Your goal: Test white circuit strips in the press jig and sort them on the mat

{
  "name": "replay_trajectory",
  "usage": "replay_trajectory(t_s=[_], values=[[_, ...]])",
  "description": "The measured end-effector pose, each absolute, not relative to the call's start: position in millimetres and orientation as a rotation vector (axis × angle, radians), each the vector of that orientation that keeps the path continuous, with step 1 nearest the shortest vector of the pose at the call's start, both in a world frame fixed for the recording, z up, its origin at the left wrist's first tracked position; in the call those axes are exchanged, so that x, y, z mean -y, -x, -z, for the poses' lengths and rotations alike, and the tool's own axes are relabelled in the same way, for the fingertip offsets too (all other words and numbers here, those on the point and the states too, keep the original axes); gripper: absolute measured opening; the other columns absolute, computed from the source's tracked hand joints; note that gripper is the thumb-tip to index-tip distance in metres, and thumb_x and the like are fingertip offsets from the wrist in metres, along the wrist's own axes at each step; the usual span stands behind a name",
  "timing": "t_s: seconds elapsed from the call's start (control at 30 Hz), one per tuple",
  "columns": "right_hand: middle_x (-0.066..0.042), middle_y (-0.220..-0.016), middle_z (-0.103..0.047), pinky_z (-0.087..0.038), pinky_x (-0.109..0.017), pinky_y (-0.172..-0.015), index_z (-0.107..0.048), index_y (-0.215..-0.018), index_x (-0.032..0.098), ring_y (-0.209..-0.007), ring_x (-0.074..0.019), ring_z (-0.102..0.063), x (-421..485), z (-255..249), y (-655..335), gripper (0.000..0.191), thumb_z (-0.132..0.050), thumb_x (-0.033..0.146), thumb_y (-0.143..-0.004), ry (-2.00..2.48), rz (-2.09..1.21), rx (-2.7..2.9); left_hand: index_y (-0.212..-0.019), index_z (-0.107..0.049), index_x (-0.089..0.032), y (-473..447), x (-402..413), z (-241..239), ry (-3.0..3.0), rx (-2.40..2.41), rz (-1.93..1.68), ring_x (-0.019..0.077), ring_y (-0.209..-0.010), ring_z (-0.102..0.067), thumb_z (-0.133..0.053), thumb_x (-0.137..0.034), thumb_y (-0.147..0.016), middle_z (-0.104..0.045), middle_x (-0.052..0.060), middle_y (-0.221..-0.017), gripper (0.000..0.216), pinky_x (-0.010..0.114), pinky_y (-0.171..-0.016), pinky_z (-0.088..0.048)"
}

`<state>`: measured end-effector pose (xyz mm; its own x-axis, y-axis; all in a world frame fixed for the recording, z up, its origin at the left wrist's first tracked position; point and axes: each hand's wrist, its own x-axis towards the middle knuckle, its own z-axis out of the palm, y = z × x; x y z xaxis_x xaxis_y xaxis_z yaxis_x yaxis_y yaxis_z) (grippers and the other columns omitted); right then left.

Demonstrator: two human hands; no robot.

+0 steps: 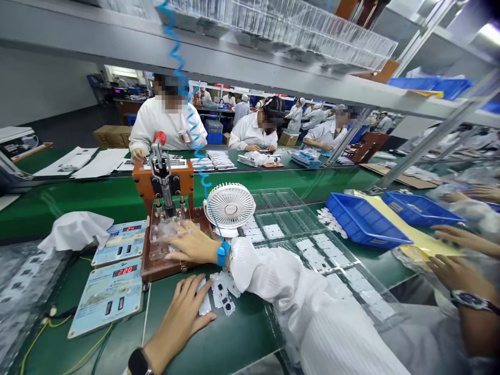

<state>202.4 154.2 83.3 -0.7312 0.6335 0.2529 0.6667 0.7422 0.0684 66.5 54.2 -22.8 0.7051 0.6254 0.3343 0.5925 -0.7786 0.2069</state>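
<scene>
Right hand (191,244) lay over bed of clamp press (166,187), fingers outstretched; blur at fingertips, could not tell whether anything was gripped. Left hand (180,308) rested on bench (250,333), fingers loosely spread, unclenched, touching white plates (223,294) just before press. Step judged: loading or unloading press bed. Next move appeared to call for fingers clear of clamp.

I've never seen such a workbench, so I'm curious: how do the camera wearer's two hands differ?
The left hand is at the loose white parts; the right hand is at the orange-framed press. The left hand has a black watch at its wrist, the right hand a blue band. Both are gloveless.
</scene>
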Motion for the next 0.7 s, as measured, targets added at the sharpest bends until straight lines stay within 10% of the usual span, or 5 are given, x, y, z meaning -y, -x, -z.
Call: replay_trajectory(t_s=[0.2,0.5,0.7], values=[[-0.015,-0.132,-0.047,-0.042,-0.043,-0.092,-0.052,-0.125,0.022,-0.115,-0.0289,-0.045,-74,-94,-234,0.049,-0.042,0.056,-0.091,0.951,0.258,2.631,-0.119,-0.061,-0.023,-66,-55,27,-2.810,-0.998,-0.612,0.0312,-0.108,-0.054,-0.058,-0.053,-0.085,-0.061,0.010,-0.118,0.045,0.045,-0.092,-0.045],[-0.015,-0.115,-0.057,-0.042,-0.044,-0.084,-0.053,-0.123,0.017,-0.101,-0.0325,-0.055,-84,-108,-383,0.042,-0.041,0.046,-0.094,2.518,0.045,1.838,-0.133,-0.050,-0.025,-65,-56,16,-2.790,-1.015,-0.551,0.0304,-0.115,-0.051,-0.047,-0.056,-0.090,-0.054,0.011,-0.131,0.053,0.046,-0.092,-0.045],[-0.021,-0.122,-0.054,-0.039,-0.047,-0.090,-0.053,-0.123,0.012,-0.112,-0.0386,-0.053,-142,-92,-420,0.049,-0.044,0.050,-0.092,2.751,-0.082,1.526,-0.136,-0.048,-0.027,-64,-55,17,-2.723,-1.055,-0.537,0.0304,-0.118,-0.049,-0.047,-0.056,-0.090,-0.053,0.010,-0.132,0.054,0.048,-0.094,-0.044]])
